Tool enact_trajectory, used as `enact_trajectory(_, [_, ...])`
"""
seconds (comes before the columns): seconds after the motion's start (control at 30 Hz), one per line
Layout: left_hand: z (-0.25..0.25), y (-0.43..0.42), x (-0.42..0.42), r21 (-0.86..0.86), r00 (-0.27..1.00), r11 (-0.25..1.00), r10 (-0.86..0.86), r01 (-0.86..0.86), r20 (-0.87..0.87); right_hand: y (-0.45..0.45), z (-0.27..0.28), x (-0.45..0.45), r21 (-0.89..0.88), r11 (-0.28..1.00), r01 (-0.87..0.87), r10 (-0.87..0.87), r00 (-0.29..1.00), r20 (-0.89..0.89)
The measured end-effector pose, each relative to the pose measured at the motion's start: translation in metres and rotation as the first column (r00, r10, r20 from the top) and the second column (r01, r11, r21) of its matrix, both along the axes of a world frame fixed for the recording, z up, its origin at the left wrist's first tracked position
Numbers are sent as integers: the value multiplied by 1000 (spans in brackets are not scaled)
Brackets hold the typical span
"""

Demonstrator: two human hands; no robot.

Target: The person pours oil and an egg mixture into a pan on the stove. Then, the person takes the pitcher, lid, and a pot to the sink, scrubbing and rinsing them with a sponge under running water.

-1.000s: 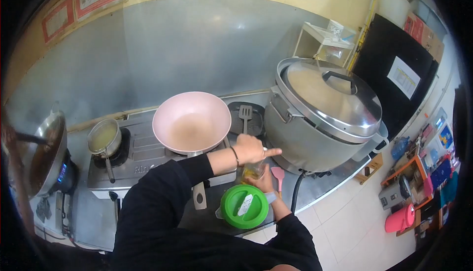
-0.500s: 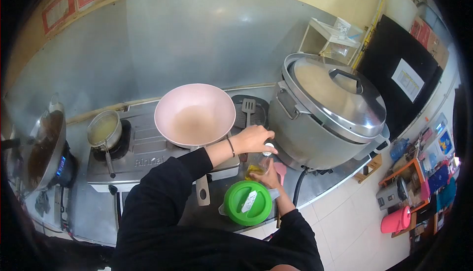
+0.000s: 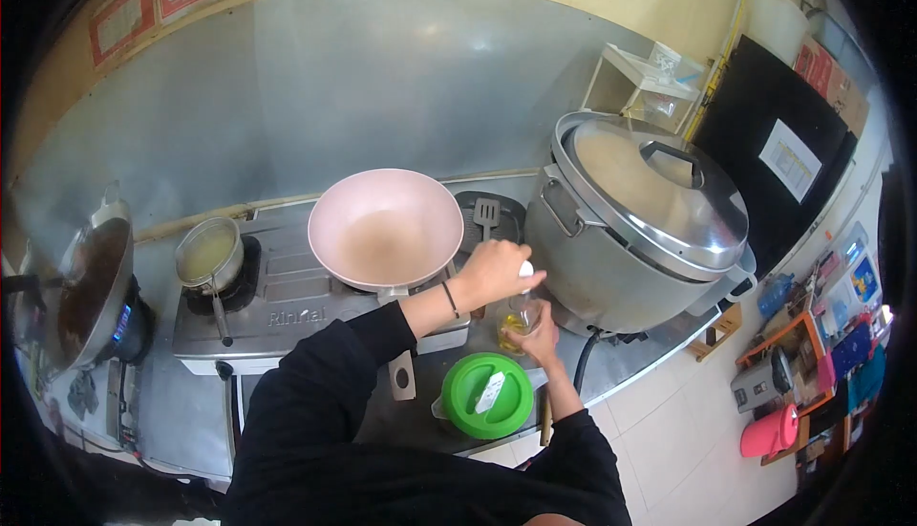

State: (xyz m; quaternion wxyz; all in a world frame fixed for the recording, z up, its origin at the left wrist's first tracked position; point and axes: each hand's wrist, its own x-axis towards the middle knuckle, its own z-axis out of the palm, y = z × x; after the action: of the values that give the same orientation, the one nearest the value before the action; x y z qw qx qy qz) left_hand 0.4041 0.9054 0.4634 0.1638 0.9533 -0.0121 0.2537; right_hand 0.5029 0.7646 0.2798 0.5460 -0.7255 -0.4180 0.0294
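Note:
A clear bottle (image 3: 509, 333) with yellow liquid, apparently oil, stands close to upright at the counter's front, right of the pan handle. My right hand (image 3: 542, 335) is wrapped round its body from the right. At its top, my left hand (image 3: 492, 273) is closed round the white cap (image 3: 526, 269); whether the cap is loose I cannot tell. The green-lidded container (image 3: 487, 395) sits just in front of the bottle, by my right wrist. Behind my left forearm, a pink frying pan (image 3: 386, 228) rests on the stove, its handle pointing at me.
A large lidded cooker (image 3: 635, 225) takes up the right of the counter. On the stove (image 3: 296, 311), a small pot (image 3: 209, 256) stands left of the pan. A slotted spatula (image 3: 487, 215) lies on a black grill pan (image 3: 511, 213). Far left is a wok (image 3: 95, 287).
My left hand has closed more tightly round the bottle's cap, its fingers now curled into a fist. The bottle looks more upright. The whole view has shifted slightly.

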Motion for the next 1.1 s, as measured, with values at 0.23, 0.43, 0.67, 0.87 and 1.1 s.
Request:
enact_trajectory(0.23, [68, 43, -75, -367, 916, 919, 266, -146, 301, 0, 119, -26, -308, 939, 155, -27, 923, 383])
enact_trajectory(0.43, [18, 79, -201, -915, 936, 399, 300, 51, 183, 24, 173, -40, -501, 836, 225, 157, 776, 611])
enact_trajectory(0.67, [-114, 51, -291, -994, 981, -100, 179, -50, -67, 62, 183, -41, -656, 673, 342, 266, 715, 646])
enact_trajectory(0.87, [-148, 26, -328, -961, 976, -252, 148, -116, -157, 85, 187, -46, -716, 575, 395, 311, 704, 638])
enact_trajectory(1.1, [-157, 13, -345, -944, 970, -299, 150, -138, -189, 110, 201, -58, -738, 504, 447, 360, 668, 651])
